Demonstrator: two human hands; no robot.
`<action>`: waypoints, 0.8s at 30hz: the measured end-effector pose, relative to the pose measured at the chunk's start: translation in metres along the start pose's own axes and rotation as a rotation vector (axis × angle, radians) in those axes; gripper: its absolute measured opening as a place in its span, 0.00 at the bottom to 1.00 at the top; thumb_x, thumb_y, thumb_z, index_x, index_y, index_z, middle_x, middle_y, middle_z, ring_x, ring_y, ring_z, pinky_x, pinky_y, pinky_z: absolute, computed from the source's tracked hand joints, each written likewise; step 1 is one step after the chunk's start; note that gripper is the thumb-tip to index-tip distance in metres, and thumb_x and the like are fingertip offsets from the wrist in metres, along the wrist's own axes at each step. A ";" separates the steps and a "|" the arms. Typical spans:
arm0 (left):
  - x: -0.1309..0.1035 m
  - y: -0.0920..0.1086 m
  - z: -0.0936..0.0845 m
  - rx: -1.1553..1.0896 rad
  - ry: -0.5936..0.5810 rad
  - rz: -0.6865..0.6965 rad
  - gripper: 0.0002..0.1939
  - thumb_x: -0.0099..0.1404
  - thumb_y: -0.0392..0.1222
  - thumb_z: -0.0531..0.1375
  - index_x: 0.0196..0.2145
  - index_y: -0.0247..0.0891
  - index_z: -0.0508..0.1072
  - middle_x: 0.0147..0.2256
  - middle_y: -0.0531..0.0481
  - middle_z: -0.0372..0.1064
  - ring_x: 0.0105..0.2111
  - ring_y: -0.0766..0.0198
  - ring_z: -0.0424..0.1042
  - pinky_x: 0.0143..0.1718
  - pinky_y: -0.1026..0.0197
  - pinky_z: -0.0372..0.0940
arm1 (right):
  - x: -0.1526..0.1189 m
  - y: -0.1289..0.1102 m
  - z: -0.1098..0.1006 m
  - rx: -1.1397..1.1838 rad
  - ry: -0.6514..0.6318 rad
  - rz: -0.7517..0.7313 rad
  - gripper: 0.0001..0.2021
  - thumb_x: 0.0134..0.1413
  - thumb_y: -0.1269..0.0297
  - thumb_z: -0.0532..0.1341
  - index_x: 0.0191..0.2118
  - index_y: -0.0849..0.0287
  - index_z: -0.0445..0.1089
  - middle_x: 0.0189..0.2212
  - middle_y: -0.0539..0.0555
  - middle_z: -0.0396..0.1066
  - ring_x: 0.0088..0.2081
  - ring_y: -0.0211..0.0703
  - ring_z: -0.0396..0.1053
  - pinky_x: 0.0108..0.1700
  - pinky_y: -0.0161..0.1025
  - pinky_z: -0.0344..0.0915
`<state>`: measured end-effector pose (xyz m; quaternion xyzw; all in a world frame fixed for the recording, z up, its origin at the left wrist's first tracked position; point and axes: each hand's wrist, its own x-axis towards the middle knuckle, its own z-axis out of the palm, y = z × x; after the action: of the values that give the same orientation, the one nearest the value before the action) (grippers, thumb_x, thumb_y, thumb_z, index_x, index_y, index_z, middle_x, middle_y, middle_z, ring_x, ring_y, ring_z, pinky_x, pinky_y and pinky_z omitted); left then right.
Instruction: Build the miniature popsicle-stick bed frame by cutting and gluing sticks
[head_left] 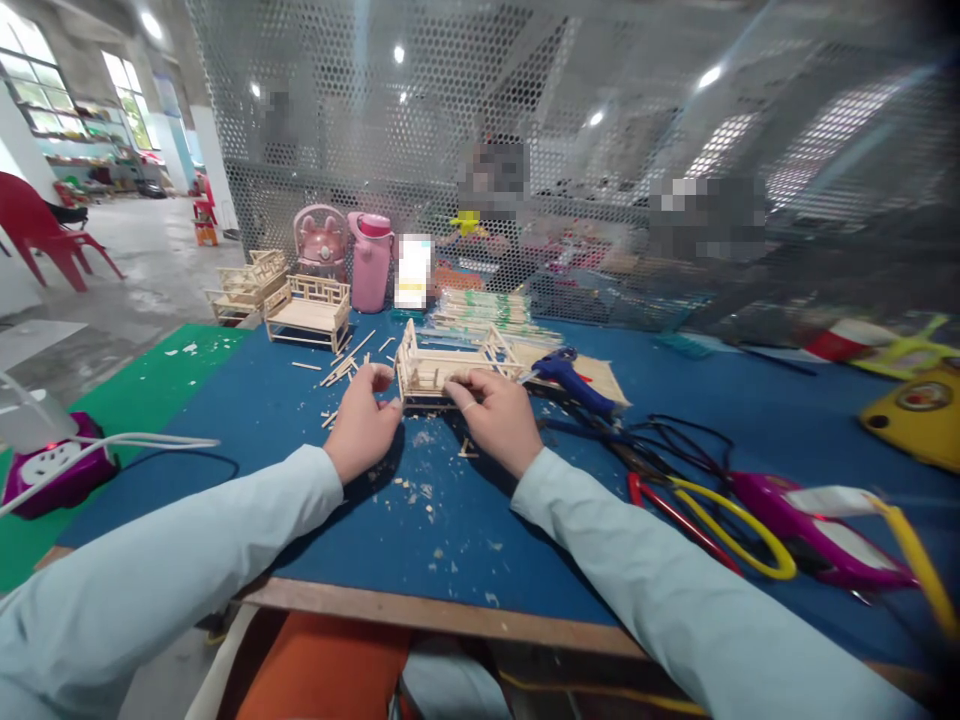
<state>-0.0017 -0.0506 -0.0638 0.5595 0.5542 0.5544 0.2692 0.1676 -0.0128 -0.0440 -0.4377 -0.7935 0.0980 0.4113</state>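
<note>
A miniature wooden bench (450, 362) built from thin sticks sits on the blue tabletop in front of me, with railings at its ends. At its left end, my left hand (364, 420) is curled, thumb and forefinger against the frame. My right hand (501, 418) has its fingertips closed at the front rail; any small piece between them is hidden. Loose wooden sticks (349, 368) lie behind my left hand. A blue glue gun (574, 382) rests just right of the bench, partly over a flat wooden panel (609, 376).
Another miniature bench (309, 312) stands at the back left, near a pink bottle (371, 265). Plastic-wrapped sticks (480, 312) lie before the perforated metal screen (375, 130). On the right are cables, yellow-handled red tool (682, 520) and purple power strip (821, 530).
</note>
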 end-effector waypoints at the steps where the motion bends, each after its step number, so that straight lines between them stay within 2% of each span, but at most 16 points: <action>1: 0.001 -0.002 0.000 -0.005 -0.027 -0.012 0.13 0.52 0.26 0.56 0.35 0.36 0.62 0.36 0.49 0.63 0.38 0.64 0.65 0.40 0.61 0.62 | 0.000 0.000 0.001 0.008 -0.001 0.019 0.09 0.52 0.62 0.56 0.27 0.57 0.70 0.30 0.55 0.74 0.34 0.46 0.69 0.40 0.42 0.62; 6: 0.005 -0.010 0.004 -0.092 -0.114 -0.021 0.12 0.52 0.25 0.55 0.34 0.36 0.62 0.33 0.51 0.64 0.36 0.66 0.67 0.43 0.59 0.61 | 0.006 0.001 0.003 0.049 -0.032 0.075 0.10 0.52 0.62 0.55 0.27 0.58 0.71 0.30 0.54 0.74 0.34 0.44 0.69 0.39 0.40 0.62; 17: 0.007 -0.020 0.007 -0.125 -0.134 0.006 0.12 0.52 0.26 0.55 0.35 0.36 0.63 0.35 0.49 0.68 0.37 0.65 0.69 0.45 0.57 0.62 | 0.010 -0.001 0.003 0.044 -0.113 0.069 0.10 0.52 0.63 0.56 0.27 0.59 0.72 0.29 0.55 0.74 0.33 0.44 0.69 0.38 0.40 0.62; 24: 0.007 -0.020 0.007 -0.107 -0.141 0.028 0.12 0.52 0.25 0.55 0.34 0.35 0.63 0.35 0.49 0.68 0.37 0.65 0.69 0.45 0.57 0.62 | 0.008 0.003 0.007 0.066 -0.064 0.058 0.09 0.52 0.62 0.57 0.27 0.59 0.72 0.31 0.56 0.75 0.36 0.45 0.69 0.41 0.41 0.62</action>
<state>-0.0035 -0.0373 -0.0812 0.5899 0.4955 0.5461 0.3292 0.1618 -0.0037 -0.0459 -0.4434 -0.7897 0.1499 0.3967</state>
